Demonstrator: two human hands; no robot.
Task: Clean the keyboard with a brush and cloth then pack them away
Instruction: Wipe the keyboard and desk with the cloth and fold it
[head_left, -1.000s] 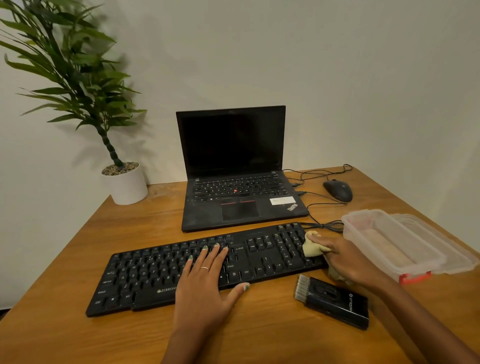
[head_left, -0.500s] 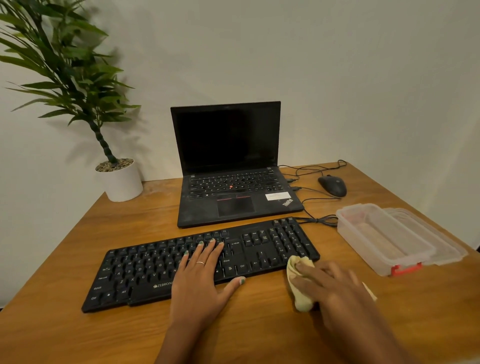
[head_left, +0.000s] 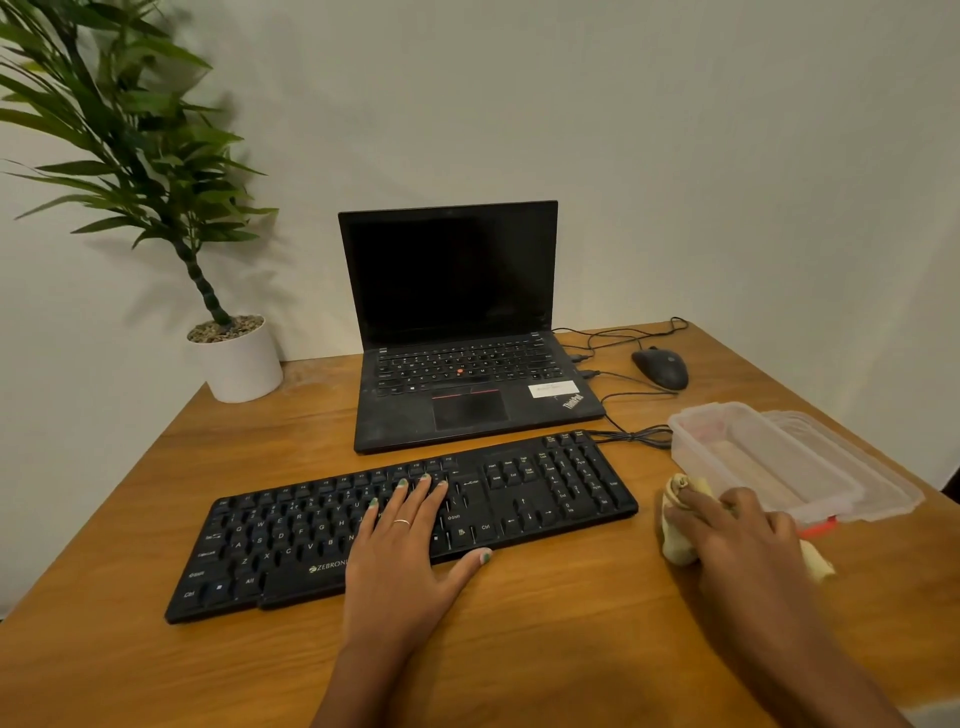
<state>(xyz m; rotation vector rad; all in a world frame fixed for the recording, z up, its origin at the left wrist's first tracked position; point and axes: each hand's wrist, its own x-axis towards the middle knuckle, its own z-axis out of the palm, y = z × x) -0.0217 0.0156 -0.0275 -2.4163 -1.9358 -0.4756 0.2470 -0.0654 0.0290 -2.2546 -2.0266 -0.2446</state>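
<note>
My right hand (head_left: 737, 540) has carried the bunched cloth (head_left: 678, 540) off the keyboard (head_left: 519, 499) to its right, fingers curled round it, so packing looks next; my left hand (head_left: 410, 551) stays flat on the keys, holding nothing

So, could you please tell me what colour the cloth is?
Pale yellow; the cloth shows in the head view.

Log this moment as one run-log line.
left hand: flat on keyboard, steadying | right hand: grips cloth on table beside open container | brush: not visible
</note>
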